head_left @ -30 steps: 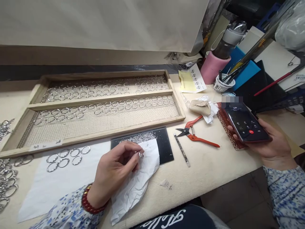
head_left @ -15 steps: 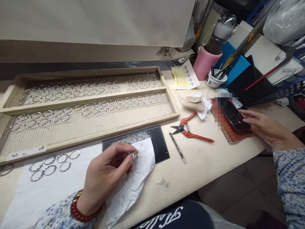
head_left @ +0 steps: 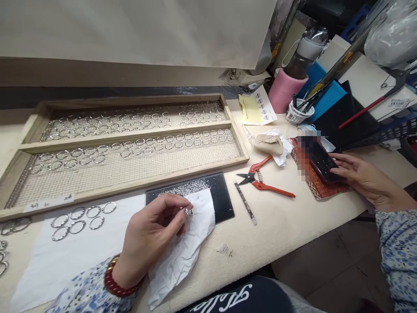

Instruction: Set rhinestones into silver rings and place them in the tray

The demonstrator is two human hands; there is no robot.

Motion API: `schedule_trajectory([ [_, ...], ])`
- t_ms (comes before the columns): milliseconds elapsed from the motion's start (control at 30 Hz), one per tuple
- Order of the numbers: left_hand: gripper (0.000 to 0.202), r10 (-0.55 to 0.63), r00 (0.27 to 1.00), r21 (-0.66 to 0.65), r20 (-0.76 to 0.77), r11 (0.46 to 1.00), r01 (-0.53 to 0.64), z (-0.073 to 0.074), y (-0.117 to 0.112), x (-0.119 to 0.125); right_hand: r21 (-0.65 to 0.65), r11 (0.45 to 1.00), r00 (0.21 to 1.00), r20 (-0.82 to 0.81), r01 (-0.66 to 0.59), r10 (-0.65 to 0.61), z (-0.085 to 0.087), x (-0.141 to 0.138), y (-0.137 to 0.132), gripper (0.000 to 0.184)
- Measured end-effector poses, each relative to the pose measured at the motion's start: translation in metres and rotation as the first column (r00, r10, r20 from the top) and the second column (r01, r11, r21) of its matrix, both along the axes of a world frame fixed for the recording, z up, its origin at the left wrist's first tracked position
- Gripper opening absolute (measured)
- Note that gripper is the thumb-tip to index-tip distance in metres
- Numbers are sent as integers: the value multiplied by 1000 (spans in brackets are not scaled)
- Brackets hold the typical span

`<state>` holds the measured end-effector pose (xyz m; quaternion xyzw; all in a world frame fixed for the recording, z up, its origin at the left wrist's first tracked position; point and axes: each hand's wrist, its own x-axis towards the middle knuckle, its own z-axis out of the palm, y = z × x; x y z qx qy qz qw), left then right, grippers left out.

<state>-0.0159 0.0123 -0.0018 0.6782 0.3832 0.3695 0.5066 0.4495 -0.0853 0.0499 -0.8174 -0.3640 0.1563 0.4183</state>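
My left hand (head_left: 153,239) is closed, thumb and forefinger pinching a small shiny silver metal piece (head_left: 189,211) above a crumpled white tissue (head_left: 195,234). Its full shape is hidden by the fingers. Under the tissue lies a black board (head_left: 224,204) strewn with tiny glittering stones (head_left: 185,187). Left of that hand, several silver hoops (head_left: 77,227) rest on white paper (head_left: 42,269). My right hand (head_left: 371,180) grips the near edge of a dark smartphone (head_left: 322,163), its fingers along the side. The phone is over a red patterned cloth (head_left: 322,191).
A wooden mesh-bottomed frame (head_left: 130,130) full of hoops spans the back left. Orange-handled cutters (head_left: 273,188) and a thin pen-like stick (head_left: 245,202) lie mid-table. Behind stand a pink roll (head_left: 286,91) holding a bottle (head_left: 304,52), and a white tool cup (head_left: 299,114).
The view has swung slightly left, so everything sits a little further right. A red button has vanished from the phone's screen. Both hands keep their holds.
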Motion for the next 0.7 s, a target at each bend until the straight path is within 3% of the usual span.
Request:
schedule_trajectory([
  [100,10,7,1000,1,10,1000,-7,0,-1,0,-104,992,899,-422,78,-115,2,-1,-1,29],
  [167,11,10,1000,-7,12,1000,-10,0,-1,0,-103,985,853,-493,137,-171,3,0,0,25],
  [467,13,13,1000,-9,6,1000,-13,-1,-1,0,-37,982,882,-433,188,-185,-5,4,8,26],
  [700,12,5,1000,45,25,999,-6,-3,-1,-2,53,974,935,-297,219,-194,-7,1,6,31],
])
